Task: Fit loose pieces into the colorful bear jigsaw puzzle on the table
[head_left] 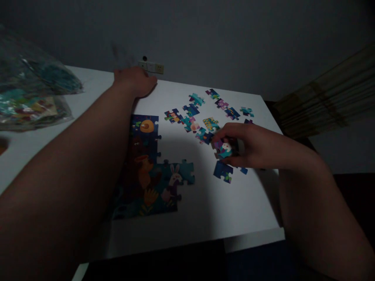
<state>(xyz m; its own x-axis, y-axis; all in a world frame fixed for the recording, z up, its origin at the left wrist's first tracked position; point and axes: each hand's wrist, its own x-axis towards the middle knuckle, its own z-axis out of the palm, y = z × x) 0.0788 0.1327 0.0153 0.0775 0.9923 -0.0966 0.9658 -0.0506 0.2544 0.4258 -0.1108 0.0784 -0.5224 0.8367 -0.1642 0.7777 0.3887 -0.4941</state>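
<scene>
One puzzle piece (225,150) sits pinched in your right hand (252,146), just above the tabletop (222,203), right of the assembled section (149,171). Left hand (136,81) rests flat, far edge. Judged light, thin, stiff cardboard; grip its edges.

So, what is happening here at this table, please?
A person is working on a jigsaw puzzle on a white table. The right hand pinches a loose puzzle piece among the scattered pieces. The left hand rests flat on the table near its far edge, beyond the partly assembled puzzle. A clear plastic bag with more pieces lies at the far left.
</scene>
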